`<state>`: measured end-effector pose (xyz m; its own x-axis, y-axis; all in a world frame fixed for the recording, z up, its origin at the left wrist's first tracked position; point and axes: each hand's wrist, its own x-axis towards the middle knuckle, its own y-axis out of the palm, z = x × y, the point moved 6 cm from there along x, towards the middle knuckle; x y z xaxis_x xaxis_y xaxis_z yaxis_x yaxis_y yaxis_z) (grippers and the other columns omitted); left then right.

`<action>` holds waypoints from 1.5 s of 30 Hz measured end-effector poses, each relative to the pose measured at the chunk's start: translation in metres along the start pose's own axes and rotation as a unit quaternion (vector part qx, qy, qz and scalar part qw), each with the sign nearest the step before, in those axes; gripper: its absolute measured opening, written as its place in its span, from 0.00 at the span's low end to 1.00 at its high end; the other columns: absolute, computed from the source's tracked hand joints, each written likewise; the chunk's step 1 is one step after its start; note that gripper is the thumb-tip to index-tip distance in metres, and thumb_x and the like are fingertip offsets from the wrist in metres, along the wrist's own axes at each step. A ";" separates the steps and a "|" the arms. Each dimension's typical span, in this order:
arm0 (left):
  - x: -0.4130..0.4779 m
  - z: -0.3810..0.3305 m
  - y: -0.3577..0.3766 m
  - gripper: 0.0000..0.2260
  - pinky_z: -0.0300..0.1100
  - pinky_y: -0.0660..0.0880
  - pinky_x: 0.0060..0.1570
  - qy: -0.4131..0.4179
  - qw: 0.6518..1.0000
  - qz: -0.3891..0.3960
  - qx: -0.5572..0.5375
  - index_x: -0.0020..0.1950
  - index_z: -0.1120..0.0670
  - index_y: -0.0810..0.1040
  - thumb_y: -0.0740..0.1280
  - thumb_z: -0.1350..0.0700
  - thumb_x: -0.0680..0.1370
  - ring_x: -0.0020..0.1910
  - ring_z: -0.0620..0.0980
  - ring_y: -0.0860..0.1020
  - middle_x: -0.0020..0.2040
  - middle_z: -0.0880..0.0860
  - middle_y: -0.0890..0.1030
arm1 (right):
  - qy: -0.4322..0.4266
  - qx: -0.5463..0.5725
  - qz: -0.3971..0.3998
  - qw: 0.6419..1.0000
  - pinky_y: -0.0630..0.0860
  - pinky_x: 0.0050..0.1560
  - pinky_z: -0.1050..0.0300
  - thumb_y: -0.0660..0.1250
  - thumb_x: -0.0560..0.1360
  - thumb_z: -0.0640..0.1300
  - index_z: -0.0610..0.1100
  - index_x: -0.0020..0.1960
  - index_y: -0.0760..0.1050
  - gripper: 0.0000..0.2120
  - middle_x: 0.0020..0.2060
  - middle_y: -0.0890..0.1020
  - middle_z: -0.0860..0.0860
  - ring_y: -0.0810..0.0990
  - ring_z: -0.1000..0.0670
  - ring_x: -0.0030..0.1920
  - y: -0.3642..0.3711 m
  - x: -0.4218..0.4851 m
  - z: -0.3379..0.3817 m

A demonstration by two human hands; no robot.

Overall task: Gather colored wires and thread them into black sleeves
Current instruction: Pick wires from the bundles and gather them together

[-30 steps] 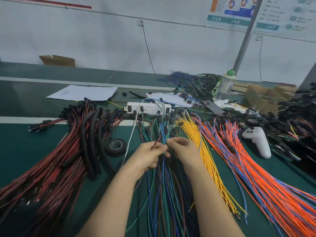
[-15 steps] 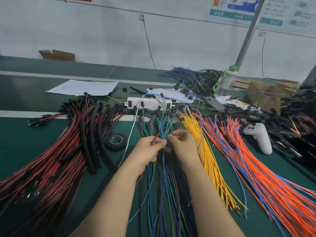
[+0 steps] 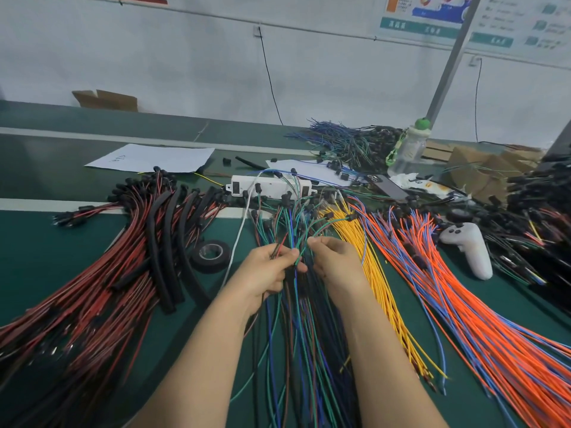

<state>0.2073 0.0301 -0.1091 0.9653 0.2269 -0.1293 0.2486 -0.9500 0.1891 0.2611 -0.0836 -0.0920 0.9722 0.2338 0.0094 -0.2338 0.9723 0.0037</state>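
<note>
Containers: one open cardboard box sits at the far left edge of the counter; we cannot see inside it. One clear bottle with a green cap stands far right; we cannot tell its contents.

Hands: the left hand is curled round a small bunch of wires, whose red and dark ends stick up above the fist. The right hand pinches one green wire between thumb and forefinger; its other fingers are curled. Both hands work over the mixed green and blue wires at centre.

Change since half a second ago: the hands touched fingertip to fingertip; they now sit slightly apart, and the green wire arcs up from the right hand.

Counts:
- Wire piles near us, four: red wires left, the mixed pile centre, yellow wires, then orange wires right.
- Black sleeves: at least four, lying on the red wires.
- Tape roll: one, beside the sleeves.
- Power strip: one.
- White controller: one.
</note>
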 end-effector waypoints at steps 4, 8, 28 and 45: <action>-0.001 0.001 0.001 0.08 0.31 0.55 0.18 0.011 1.000 -0.015 0.025 0.40 0.56 0.73 0.65 0.59 0.79 0.18 0.40 0.58 0.29 0.50 0.79 | -0.034 -0.065 -0.072 0.995 0.77 0.46 0.39 0.67 0.74 0.37 0.43 0.37 0.71 0.09 0.29 0.75 0.50 0.76 0.45 0.34 -0.001 0.001 -0.001; -0.004 -0.001 0.001 0.08 0.31 0.57 0.19 0.028 0.996 -0.026 0.078 0.39 0.56 0.73 0.66 0.59 0.78 0.19 0.40 0.59 0.24 0.46 0.72 | -0.024 -0.102 -0.062 0.993 0.78 0.45 0.37 0.67 0.74 0.38 0.43 0.36 0.74 0.09 0.30 0.76 0.48 0.76 0.45 0.35 -0.003 0.002 -0.001; -0.010 -0.007 0.008 0.07 0.30 0.56 0.19 0.030 0.996 -0.012 0.088 0.41 0.56 0.75 0.64 0.59 0.79 0.19 0.39 0.58 0.20 0.45 0.73 | 0.039 0.036 -0.051 0.997 0.72 0.23 0.64 0.68 0.76 0.38 0.39 0.34 0.72 0.13 0.21 0.68 0.52 0.67 0.57 0.18 -0.003 -0.002 -0.006; -0.005 -0.005 0.009 0.14 0.32 0.58 0.20 0.067 0.981 -0.030 0.179 0.31 0.52 0.70 0.69 0.55 0.75 0.18 0.39 0.61 0.21 0.44 0.68 | -0.056 -0.124 -0.046 0.990 0.72 0.40 0.56 0.68 0.76 0.42 0.42 0.34 0.78 0.12 0.29 0.79 0.49 0.76 0.51 0.33 0.000 -0.004 0.011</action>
<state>0.2054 0.0218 -0.1021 0.9578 0.2875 0.0041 0.2839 -0.9432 -0.1723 0.2568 -0.0849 -0.0807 0.9790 0.1553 0.1318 -0.1212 0.9642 -0.2358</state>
